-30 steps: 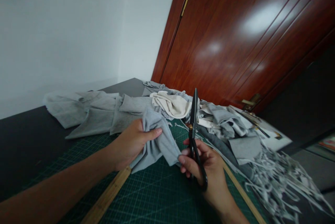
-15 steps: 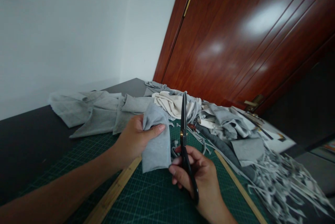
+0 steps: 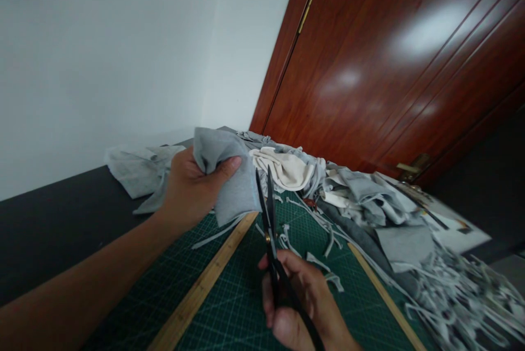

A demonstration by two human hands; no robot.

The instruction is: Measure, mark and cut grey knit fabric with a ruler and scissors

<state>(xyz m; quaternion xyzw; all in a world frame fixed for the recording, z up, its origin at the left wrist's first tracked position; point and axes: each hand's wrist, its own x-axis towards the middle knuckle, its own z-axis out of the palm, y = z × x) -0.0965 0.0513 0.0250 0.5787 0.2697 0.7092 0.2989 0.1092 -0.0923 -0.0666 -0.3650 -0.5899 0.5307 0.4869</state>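
My left hand (image 3: 191,189) pinches a folded piece of grey fabric (image 3: 238,192) between thumb and fingers, holding it up above the mat. Black-handled scissors (image 3: 267,239) are in my right hand (image 3: 303,299), fingers round the handles. Their blades point away from me, slightly apart, close to the right edge of the fabric. Whether the blades touch the cloth I cannot tell. A thin grey strip hangs or lies just below the fabric's lower edge. Several short grey offcuts (image 3: 289,239) lie on the green cutting mat (image 3: 229,296) near the scissors.
Two wooden rulers, one on the left (image 3: 205,280) and one on the right (image 3: 385,296), lie across the mat. Behind are cream fabric (image 3: 283,168) and grey pieces (image 3: 139,168). A heap of thin strips (image 3: 459,296) covers the right side. A wall and a brown door (image 3: 369,66) stand behind.
My left hand has raised the fabric and moved it a little left. The scissors have gone from closed to slightly open, with their blades now beside the fabric's right edge.
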